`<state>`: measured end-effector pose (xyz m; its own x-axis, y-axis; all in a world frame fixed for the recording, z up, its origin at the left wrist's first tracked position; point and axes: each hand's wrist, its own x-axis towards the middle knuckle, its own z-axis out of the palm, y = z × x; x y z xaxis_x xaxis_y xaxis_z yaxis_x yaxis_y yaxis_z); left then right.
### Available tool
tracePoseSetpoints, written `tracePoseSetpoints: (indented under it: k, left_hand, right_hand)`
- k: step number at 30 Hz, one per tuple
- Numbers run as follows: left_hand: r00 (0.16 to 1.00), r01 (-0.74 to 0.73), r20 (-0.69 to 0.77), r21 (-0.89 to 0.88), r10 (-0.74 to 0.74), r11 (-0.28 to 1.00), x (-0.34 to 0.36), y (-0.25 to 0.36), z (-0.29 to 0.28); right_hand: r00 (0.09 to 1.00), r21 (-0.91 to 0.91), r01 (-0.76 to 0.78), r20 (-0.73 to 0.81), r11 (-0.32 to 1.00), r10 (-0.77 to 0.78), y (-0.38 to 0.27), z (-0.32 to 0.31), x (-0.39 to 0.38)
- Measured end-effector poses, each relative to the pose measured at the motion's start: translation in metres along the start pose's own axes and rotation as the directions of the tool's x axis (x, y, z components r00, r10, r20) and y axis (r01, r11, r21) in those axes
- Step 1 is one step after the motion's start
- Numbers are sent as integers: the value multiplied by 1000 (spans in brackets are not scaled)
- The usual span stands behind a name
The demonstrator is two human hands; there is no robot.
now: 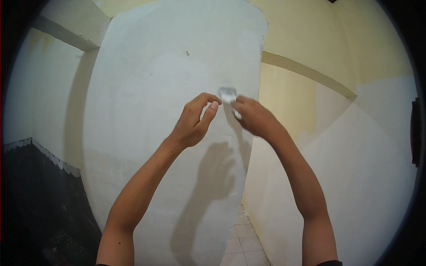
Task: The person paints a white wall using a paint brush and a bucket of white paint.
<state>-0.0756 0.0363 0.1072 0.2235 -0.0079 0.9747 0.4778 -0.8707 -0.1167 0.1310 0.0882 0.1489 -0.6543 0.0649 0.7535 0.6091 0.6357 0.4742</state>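
In my right hand [254, 116] is a paintbrush [228, 94] with a pale, whitish head pointing up and left. My fingers are closed around its white handle, which shows below them. Just left of the brush, my left hand [194, 119] is raised with loosely curved fingers and a gap between thumb and forefinger. Nothing shows in that hand, and its fingertips are close to the brush head. Behind both hands stands a wall [146, 97] coated white; whether the brush touches it I cannot tell.
A small chipped spot [187, 52] marks the white wall. Cream and white walls [288, 97] recede to the right, above a tiled floor strip [244, 239]. At lower left is a dark surface [44, 204] with a scalloped pale edge. Arm shadows fall on the wall.
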Motion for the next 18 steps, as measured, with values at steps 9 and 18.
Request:
tracePoseSetpoints:
  k: [9, 18]
  left_hand:
    - [999, 42, -1, -51, -42, 998, 1, 3, 2]
    - [992, 63, -101, -148, -78, 987, 7, 7, 10]
  right_hand:
    - [982, 210, 24, -190, 977, 16, -13, -58, 6]
    - [759, 887, -124, -204, 445, 618, 27, -4, 24]
